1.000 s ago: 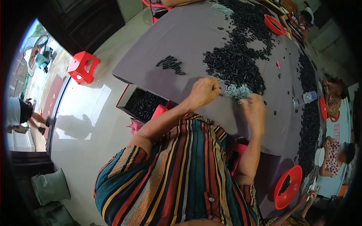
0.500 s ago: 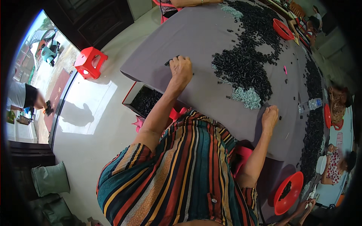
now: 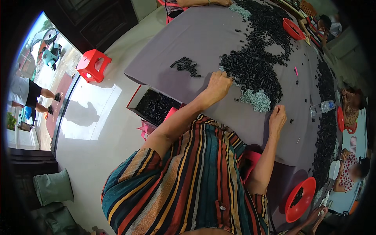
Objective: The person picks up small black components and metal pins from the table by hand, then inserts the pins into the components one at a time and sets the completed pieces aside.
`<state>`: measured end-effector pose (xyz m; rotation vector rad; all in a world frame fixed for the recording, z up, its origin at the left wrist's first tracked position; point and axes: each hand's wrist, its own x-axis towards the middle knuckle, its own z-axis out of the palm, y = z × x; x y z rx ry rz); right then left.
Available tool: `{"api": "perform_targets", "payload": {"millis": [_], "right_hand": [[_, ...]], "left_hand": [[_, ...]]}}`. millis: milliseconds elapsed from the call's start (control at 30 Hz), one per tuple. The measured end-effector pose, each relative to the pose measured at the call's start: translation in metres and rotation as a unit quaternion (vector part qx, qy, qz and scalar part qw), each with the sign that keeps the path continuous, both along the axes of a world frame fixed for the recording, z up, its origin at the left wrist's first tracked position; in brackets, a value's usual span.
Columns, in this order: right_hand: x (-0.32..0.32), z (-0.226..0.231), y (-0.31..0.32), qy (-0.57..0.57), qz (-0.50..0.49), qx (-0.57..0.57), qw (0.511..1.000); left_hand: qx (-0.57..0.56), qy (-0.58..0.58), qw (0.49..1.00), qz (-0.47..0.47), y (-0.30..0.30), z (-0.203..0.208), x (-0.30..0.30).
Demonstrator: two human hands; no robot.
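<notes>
My left hand (image 3: 219, 85) is at the left edge of a large pile of short black cylinders (image 3: 254, 70), its fingers curled down; what they hold, if anything, is hidden. My right hand (image 3: 278, 117) rests beside a heap of small silvery pieces (image 3: 256, 100), which look like screws but are too small to name surely. Its fingers are pinched together, and I cannot make out anything between them. A small separate group of black cylinders (image 3: 186, 65) lies on the grey tablecloth (image 3: 164, 47), left of my left hand.
Below the table edge stands an open box of black cylinders (image 3: 154, 105). A red bowl (image 3: 300, 199) is at lower right, another red bowl (image 3: 293, 29) at the far side. A plastic bottle (image 3: 323, 109) lies to the right. Other people sit around the table; a red stool (image 3: 94, 65) stands left.
My left hand has moved right from the small group of black cylinders to the main pile, uncovering that group. My right hand has shifted slightly up. Outside the doorway, a person has moved.
</notes>
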<state>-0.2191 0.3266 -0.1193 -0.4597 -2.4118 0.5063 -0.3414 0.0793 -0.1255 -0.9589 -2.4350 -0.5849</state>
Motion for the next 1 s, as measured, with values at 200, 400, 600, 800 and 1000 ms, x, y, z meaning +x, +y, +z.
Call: {"api": "perform_targets", "payload": {"millis": [200,400,600,800,1000], "right_hand": [[-0.002,-0.004,0.002,-0.005,-0.002,0.005,1.0],[-0.002,-0.007,0.003,0.001,-0.003,0.004,1.0],[0.0,-0.009,0.007,0.03,-0.011,0.008,0.999],[-0.003,0.018,-0.015,0.085,0.066,-0.321,0.941],[0.001,0.045,-0.087,0.046,0.272,-0.584,0.763]], "left_hand": [[0.004,-0.058,0.998,-0.006,0.001,-0.005,-0.002],[0.044,-0.062,0.997,0.011,0.002,-0.013,-0.007],[0.148,-0.091,0.985,0.022,0.001,-0.014,-0.008],[0.261,-0.17,0.943,-0.12,-0.004,0.025,0.011],[0.287,-0.329,0.868,-0.236,0.003,0.049,0.057]]}}
